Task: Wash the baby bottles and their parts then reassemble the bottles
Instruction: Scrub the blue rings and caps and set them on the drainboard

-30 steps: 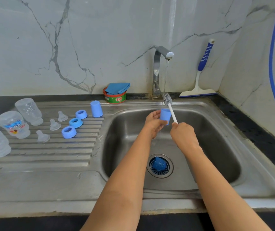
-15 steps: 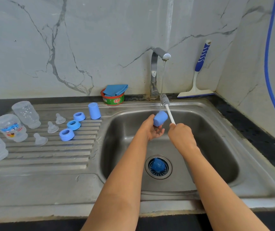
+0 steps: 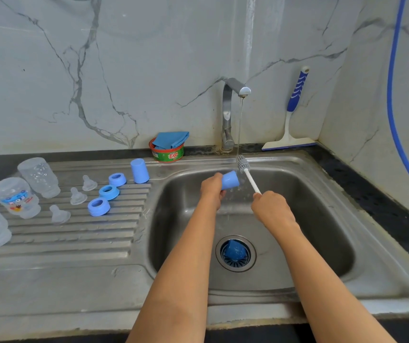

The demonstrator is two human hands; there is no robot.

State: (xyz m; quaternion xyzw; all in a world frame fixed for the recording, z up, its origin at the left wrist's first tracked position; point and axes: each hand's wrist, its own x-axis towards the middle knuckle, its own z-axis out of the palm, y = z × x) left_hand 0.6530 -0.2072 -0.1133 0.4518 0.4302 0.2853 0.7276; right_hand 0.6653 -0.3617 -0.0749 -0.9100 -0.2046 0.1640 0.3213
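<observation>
I see both forearms reaching in from the bottom edge over the sink. Nearest me, a spare cap lies in the drain strainer. Further in, the left hand has its fingers curled around the closed end of a blue cap, held roughly sideways with its free end pointing right. The right hand is fisted around the white handle of a bottle brush, wrist bent. The handle slants up and left, so the bristle head sits just beside the cap's free end, under a thin stream from the tap. I cannot tell whether the bristles touch the cap.

Off to the left, the drainboard holds three clear bottles lying down, three teats, three blue rings and an upright cap. Against the back wall stand a soap tub with a blue cloth on top and, right of the tap, a squeegee.
</observation>
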